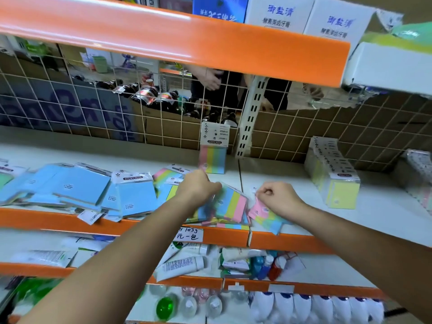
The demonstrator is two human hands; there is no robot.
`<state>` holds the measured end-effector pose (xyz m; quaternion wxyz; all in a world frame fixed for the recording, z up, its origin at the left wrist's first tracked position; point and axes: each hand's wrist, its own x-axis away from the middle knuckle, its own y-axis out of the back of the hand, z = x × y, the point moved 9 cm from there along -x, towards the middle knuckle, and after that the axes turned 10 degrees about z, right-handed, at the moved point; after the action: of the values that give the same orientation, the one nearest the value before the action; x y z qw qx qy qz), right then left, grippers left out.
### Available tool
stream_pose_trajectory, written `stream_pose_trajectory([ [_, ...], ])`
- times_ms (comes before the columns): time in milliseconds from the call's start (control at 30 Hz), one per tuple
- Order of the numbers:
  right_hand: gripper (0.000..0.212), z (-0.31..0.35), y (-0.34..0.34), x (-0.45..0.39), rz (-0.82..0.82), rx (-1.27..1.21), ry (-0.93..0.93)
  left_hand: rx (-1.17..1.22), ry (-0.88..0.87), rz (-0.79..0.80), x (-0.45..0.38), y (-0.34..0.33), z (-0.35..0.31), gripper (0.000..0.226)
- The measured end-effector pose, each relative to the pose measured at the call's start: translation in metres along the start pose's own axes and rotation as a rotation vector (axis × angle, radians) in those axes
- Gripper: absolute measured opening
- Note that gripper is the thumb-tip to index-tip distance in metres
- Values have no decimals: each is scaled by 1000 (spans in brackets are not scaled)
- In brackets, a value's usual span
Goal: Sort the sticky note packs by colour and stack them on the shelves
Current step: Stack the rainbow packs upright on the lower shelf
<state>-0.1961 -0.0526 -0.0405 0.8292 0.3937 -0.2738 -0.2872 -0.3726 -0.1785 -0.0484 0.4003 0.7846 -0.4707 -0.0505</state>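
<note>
Both hands are out over the front edge of the shelf [292, 174]: the left hand [198, 185] is curled with its fingers closed on the top edge of a striped multicolour pack [233, 204], and the right hand [278, 195] is pinched shut on the upper corner of a second multicolour pack [266, 216] that overhangs the shelf's front lip just beside the first. The biggest group on the shelf is the loose spread of blue packs [93, 190], overlapping untidily along the front edge toward the left end. Next is the neat row of yellow packs [336, 178] standing on edge near the right end, well apart from the hands. Smaller is a single multicolour pack [214, 150] propped upright against the wire grid [70, 101] at the back edge, near the middle upright. A few more striped packs [168, 174] lie half buried between the blue spread and the left hand. The step in hand looks like gathering the striped packs into one group. The next move probably calls for lifting both held packs clear of the pile beneath and standing them beside the upright one at the back, squared so they do not slide off the lip.
</note>
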Motion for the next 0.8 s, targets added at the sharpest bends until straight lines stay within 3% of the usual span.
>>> stream_pose_trajectory([
  [133, 23, 7, -16, 6, 86, -50, -17, 28, 36, 69, 2, -18, 3, 31],
  [333, 48, 12, -42, 8, 168, -85, -129, 31, 75, 66, 3, -25, 3, 25],
  [467, 50, 25, -43, 11, 161, -11, -140, -6, 90, 49, 5, -26, -2, 17],
  [667, 45, 38, -29, 13, 87, 12, -129, -94, 68, -19, 18, -14, -22, 27],
  [800, 47, 47, -18, 2, 1, 25, -103, -24, 53, -60, 16, 1, -25, 27],
])
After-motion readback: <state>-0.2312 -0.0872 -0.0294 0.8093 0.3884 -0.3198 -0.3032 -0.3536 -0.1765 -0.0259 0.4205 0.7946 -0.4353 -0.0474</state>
